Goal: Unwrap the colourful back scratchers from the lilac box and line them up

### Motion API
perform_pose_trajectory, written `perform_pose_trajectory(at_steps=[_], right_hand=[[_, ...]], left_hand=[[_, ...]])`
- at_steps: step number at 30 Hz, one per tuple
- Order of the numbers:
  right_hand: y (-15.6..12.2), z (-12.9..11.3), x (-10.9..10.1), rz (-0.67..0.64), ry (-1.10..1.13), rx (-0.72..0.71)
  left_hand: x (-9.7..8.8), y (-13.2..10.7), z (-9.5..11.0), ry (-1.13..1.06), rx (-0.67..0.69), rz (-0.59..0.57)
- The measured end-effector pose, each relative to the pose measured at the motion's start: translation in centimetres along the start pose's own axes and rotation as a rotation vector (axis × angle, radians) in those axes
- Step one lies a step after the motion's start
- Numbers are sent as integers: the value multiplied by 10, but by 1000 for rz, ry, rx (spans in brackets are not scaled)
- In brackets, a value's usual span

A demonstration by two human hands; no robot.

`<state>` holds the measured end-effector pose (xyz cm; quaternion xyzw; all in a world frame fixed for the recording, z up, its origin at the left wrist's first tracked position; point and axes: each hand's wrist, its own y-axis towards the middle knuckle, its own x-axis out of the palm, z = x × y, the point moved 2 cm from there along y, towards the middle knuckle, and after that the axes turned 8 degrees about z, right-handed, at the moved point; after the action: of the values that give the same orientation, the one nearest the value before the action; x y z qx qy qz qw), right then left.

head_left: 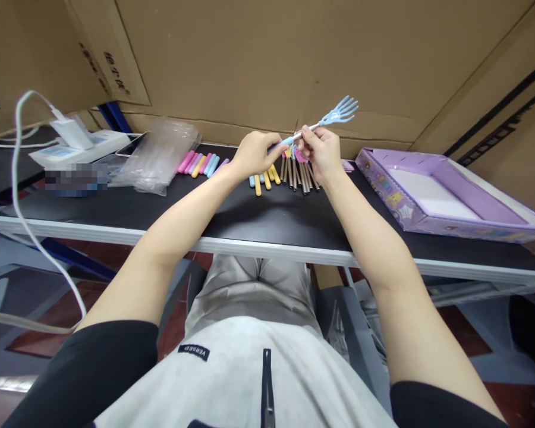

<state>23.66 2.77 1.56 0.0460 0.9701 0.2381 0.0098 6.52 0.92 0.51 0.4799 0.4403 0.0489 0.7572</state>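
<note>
Nearest is a pale shirt (232, 380), by the front edge of the worktop (276, 223). Toward the back edge, the left hand (256, 153) holds the blue handle (287, 141) of a scratcher (330, 117), and the right hand (324, 153) pinches its rod. Metal sticks (304, 178) lie below. If the pinch slips, the scratcher could drop onto them. How snugly handle and rod fit is hard to see.

Single view from my head, facing forward and down, close above my lap (254, 294), table (276, 223) ahead, cardboard (249, 65) beyond
</note>
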Motion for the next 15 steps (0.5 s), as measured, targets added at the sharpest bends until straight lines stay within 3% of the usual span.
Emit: perform_pose_trajectory(at_steps=[2,5,6,8,10,12,15], right_hand=[[4,-13,-22,156,33,57],[12,-33,-89,582,143,133],[14,-38,-112,663,160,114],[18,-42,-143,697,114,110],[21,-38,-148,660,102,164],[20,-30,-133,576,88,186],[18,-16,-101,387,-39,202]], left_hand=[[-9,-4,-8,48,-47,-33],[-29,-14,-44,172,-207,-42],[-36,-18,-60,222,-301,-31],[-49,-25,-91,322,-513,-16],[-56,-30,-111,405,-700,-69],[-61,-35,-116,453,-804,-136],[-67,-39,-104,401,-677,-214]])
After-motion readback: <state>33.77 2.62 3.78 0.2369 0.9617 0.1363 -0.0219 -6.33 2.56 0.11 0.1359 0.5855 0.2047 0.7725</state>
